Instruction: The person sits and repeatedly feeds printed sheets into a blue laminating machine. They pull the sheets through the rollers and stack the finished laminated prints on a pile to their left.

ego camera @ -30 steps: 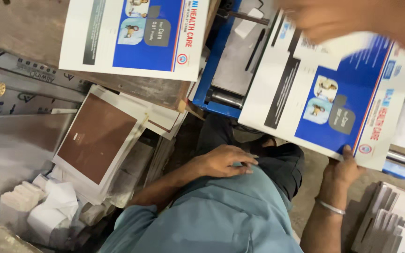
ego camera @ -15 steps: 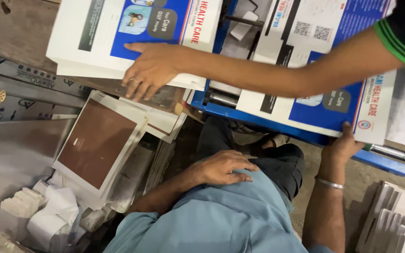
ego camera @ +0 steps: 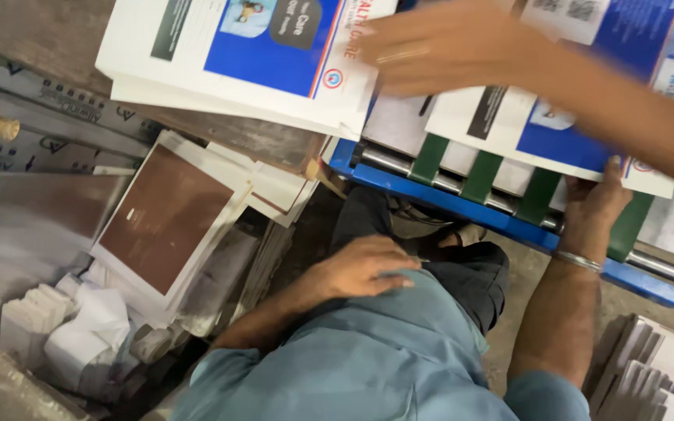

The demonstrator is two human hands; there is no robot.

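Blue-and-white printed sheet [ego camera: 555, 132] lies on the blue machine frame [ego camera: 462, 204], across its green belts [ego camera: 481, 175] and metal rollers. Right hand [ego camera: 590, 206] is at the sheet's near edge: thumb up against the printed face, other fingers tucked under, so a pinch grip on the edge. Metal bangle [ego camera: 577, 261] on that wrist.

Left hand [ego camera: 368, 265] holds nothing; it rests flat on the person's own lap, against the blue-grey shirt [ego camera: 368, 359], fingers loosely together and slightly curled.

Another person's hand [ego camera: 446, 47] comes in from the right, motion-blurred, fingers spread, over the gap between the sheet and a stack of the same printed sheets [ego camera: 251, 58] at upper left. Can't tell whether it touches either.

That stack sits on a worn wooden surface [ego camera: 48, 35], well left of the right hand.

Lower left: brown-faced boards with white borders [ego camera: 169, 218] piled at a tilt, white folded card pieces [ego camera: 64, 327] beside them. More stacked boards [ego camera: 649, 374] at lower right.
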